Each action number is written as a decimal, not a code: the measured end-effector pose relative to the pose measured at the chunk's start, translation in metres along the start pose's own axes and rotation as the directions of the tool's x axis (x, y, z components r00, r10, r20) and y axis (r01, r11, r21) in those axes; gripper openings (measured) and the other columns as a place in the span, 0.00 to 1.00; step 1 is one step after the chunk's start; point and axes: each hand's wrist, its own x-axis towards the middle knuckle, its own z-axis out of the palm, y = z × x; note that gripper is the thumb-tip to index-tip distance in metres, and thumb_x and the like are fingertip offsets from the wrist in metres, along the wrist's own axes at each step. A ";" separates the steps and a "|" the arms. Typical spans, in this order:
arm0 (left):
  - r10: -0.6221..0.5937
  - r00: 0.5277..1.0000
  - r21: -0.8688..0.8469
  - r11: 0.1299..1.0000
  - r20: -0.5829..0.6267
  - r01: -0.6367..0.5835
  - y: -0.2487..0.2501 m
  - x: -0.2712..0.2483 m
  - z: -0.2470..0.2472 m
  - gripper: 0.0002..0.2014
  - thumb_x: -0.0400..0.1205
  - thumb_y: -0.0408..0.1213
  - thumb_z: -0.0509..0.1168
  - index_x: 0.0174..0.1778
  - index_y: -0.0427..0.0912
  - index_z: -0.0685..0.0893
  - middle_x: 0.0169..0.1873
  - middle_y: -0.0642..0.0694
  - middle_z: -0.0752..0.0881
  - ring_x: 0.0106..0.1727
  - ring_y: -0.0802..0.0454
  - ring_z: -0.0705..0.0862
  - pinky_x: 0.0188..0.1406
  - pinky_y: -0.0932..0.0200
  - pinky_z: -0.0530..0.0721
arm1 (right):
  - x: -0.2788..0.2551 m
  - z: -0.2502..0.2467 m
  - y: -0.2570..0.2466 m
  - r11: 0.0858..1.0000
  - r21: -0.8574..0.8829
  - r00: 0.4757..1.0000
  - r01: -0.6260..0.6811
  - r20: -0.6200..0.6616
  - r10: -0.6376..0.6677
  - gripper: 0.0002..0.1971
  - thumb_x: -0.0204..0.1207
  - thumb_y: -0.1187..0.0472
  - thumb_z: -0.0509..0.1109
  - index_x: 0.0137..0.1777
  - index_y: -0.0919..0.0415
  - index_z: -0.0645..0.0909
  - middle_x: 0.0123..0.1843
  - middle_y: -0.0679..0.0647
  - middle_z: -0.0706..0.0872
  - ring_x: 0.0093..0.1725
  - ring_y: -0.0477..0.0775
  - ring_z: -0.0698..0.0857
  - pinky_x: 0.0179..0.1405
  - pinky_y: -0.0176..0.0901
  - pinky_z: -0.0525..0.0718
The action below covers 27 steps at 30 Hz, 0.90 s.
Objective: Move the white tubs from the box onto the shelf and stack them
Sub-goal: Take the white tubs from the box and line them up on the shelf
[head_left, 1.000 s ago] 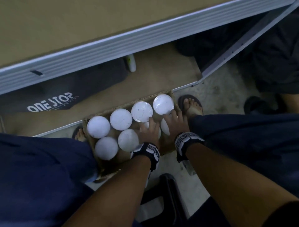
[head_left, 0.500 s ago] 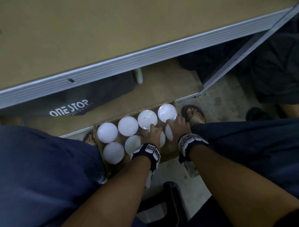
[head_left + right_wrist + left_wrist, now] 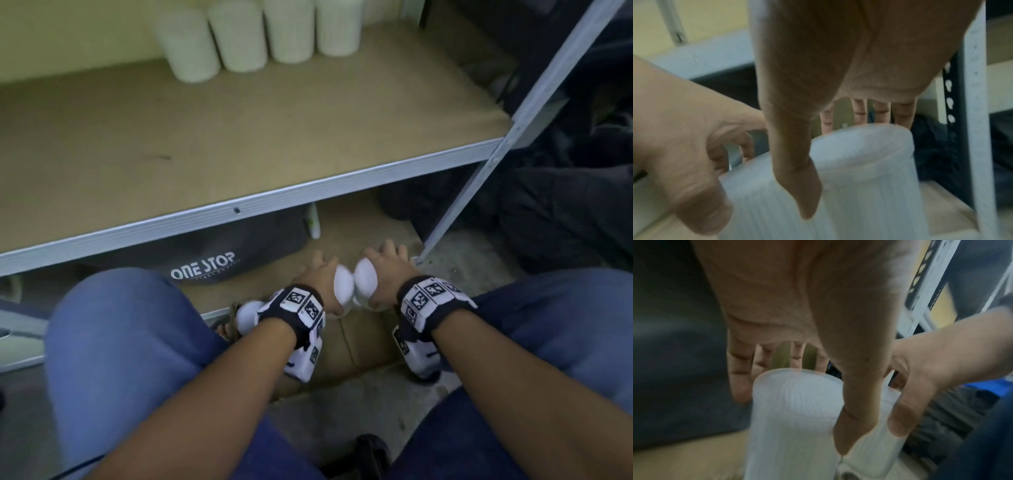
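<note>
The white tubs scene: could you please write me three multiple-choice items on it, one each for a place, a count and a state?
1. Where do the four white stacks stand?
A. At the back of the shelf
B. On the floor
C. On a knee

2. How many tubs are being gripped?
A. None
B. One
C. Two

3. How is the left hand?
A. Flat, empty
B. Gripping a tub
C. Out of view

Key: A, they line the shelf's rear; C, left tub and right tub, the latter in the right hand; B, fingers wrap it.

Pale yellow wall (image 3: 68,31), grey concrete floor (image 3: 479,253), dark bag (image 3: 239,246) lettered "ONE STOP", dim light
</note>
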 end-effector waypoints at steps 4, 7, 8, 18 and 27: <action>0.055 0.996 0.038 0.998 -0.073 -0.052 0.001 -0.032 -0.053 0.44 0.60 0.49 0.78 0.71 0.55 0.64 0.65 0.46 0.63 0.65 0.34 0.71 0.57 0.42 0.81 | -0.025 -0.050 -0.010 0.997 0.015 0.991 0.075 -0.114 -0.072 0.40 0.54 0.49 0.81 0.68 0.45 0.68 0.66 0.55 0.64 0.65 0.62 0.66 0.65 0.57 0.72; 0.105 0.985 0.054 0.994 -0.134 -0.098 0.001 -0.058 -0.088 0.43 0.59 0.51 0.78 0.70 0.59 0.66 0.62 0.47 0.65 0.63 0.38 0.72 0.55 0.43 0.83 | -0.044 -0.084 -0.017 0.988 0.052 0.978 0.148 -0.157 -0.138 0.42 0.53 0.46 0.81 0.69 0.42 0.68 0.63 0.54 0.65 0.63 0.59 0.66 0.64 0.55 0.72; 0.121 0.980 0.057 0.992 -0.155 -0.113 0.001 -0.067 -0.099 0.43 0.59 0.51 0.77 0.70 0.60 0.67 0.61 0.47 0.66 0.62 0.39 0.72 0.56 0.43 0.83 | -0.051 -0.095 -0.020 0.984 0.064 0.974 0.167 -0.169 -0.154 0.43 0.52 0.46 0.81 0.70 0.41 0.67 0.63 0.54 0.65 0.63 0.59 0.66 0.64 0.55 0.72; 0.151 0.894 -0.014 0.985 -0.422 -0.173 -0.012 -0.146 -0.188 0.41 0.60 0.52 0.78 0.71 0.60 0.73 0.67 0.51 0.76 0.65 0.49 0.77 0.62 0.52 0.80 | -0.096 -0.181 -0.052 0.918 0.193 0.890 0.346 -0.376 -0.257 0.43 0.55 0.48 0.81 0.73 0.41 0.67 0.68 0.54 0.71 0.69 0.58 0.66 0.70 0.54 0.70; -0.009 0.833 -0.083 0.996 -0.553 -0.044 -0.047 -0.154 -0.231 0.35 0.63 0.53 0.77 0.68 0.56 0.78 0.65 0.49 0.78 0.66 0.48 0.76 0.59 0.53 0.78 | -0.063 -0.214 -0.108 0.894 0.167 0.839 0.416 -0.451 -0.306 0.35 0.56 0.49 0.82 0.66 0.44 0.76 0.64 0.54 0.73 0.69 0.58 0.68 0.67 0.53 0.72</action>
